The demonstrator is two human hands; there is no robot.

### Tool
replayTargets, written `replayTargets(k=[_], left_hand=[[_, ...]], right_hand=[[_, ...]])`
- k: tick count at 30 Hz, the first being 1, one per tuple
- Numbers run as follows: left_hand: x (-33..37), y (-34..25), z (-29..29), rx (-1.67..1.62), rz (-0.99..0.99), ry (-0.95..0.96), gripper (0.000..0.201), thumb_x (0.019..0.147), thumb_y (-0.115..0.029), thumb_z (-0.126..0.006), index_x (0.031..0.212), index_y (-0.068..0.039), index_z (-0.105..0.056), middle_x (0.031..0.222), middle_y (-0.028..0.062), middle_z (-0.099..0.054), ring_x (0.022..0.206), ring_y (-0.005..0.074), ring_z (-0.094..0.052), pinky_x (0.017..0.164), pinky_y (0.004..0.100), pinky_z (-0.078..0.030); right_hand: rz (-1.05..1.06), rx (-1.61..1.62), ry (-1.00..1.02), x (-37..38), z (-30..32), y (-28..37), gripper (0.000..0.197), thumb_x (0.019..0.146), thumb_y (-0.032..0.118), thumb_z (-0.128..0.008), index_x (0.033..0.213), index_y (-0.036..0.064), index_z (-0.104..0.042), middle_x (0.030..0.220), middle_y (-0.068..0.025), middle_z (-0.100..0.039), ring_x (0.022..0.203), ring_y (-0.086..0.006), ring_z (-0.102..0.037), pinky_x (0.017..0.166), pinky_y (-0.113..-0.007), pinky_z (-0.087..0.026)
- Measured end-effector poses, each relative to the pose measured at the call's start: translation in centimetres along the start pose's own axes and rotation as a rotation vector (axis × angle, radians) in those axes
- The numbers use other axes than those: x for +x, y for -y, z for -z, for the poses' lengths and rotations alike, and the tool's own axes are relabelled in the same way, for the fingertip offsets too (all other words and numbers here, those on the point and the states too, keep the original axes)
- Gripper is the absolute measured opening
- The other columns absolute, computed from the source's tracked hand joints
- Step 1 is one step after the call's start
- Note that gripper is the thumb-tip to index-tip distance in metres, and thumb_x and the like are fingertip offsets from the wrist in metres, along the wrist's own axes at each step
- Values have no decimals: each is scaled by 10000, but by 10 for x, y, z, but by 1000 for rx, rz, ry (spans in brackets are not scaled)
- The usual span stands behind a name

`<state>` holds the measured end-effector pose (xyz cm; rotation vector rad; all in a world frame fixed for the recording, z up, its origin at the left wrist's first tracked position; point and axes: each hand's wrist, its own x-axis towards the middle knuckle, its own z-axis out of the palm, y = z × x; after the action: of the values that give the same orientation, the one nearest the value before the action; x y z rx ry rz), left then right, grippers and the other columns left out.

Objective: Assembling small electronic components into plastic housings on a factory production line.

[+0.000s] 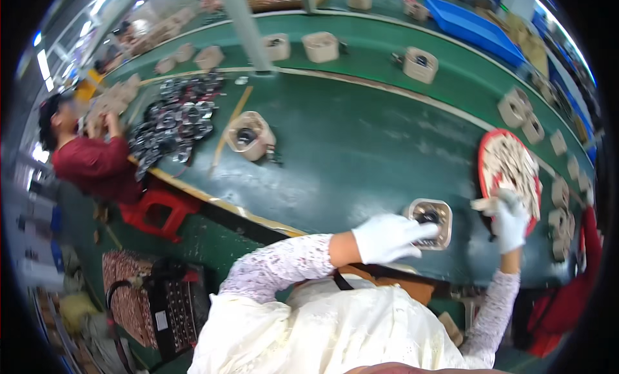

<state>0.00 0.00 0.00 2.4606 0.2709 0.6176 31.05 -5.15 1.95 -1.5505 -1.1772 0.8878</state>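
My left hand (392, 238), in a white glove, has its fingers stretched out over the near left side of a beige plastic housing (447, 235). One fingertip reaches the round black part (427, 216) inside it. To the right, my right hand (509, 220), also gloved, is closed at the near edge of a red basket (483, 156). A flat beige piece (480, 205) sticks out from its fingers. Many similar beige pieces (511, 156) are heaped in the basket. Its near side is partly hidden by my hand.
Another beige housing (250, 138) stands left on the green table, beside a pile of clear and dark parts (174, 126). Beyond a low ledge, several housings (320, 47) line a green belt. A blue tray (474, 29) lies far right. A co-worker (93, 155) sits at left.
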Motion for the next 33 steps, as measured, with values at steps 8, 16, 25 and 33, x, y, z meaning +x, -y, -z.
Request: replayTargets(k=[8, 16, 25, 33], left_hand=[[10, -5, -7, -18, 91, -56, 697, 798, -292, -787, 1392, -67, -503, 940, 142, -701, 796, 334, -682, 690, 402, -548], [4, 0, -4, -27, 108, -84, 715, 818, -294, -763, 1419, -59, -455, 923, 156, -701, 790, 348, -688, 674, 425, -546], [2, -2, -7, -47, 83, -83, 721, 786, -299, -767, 1405, -92, -462, 973, 172, -688, 791, 377, -675, 663, 458, -539], [8, -1, -7, -49, 104, -13, 713, 818, -306, -752, 1425, -86, -449, 994, 142, -690, 812, 351, -674, 705, 432, -539]], right_hand=[[234, -1071, 17, -61, -9, 12, 140, 827, 171, -704, 953, 117, -681, 832, -90, -670, 768, -313, -665, 656, -402, -520], [296, -561, 273, -43, -42, 72, 108, 797, 92, -690, 896, 56, -710, 892, -129, -634, 832, -300, -645, 727, -364, -518], [389, -687, 344, -56, -77, 62, 89, 761, 0, -650, 838, 41, -632, 874, -146, -560, 816, -371, -607, 715, -438, -504], [517, -870, 342, -57, -72, 59, 183, 721, 34, -676, 892, 53, -616, 928, -137, -579, 859, -350, -611, 726, -439, -527]])
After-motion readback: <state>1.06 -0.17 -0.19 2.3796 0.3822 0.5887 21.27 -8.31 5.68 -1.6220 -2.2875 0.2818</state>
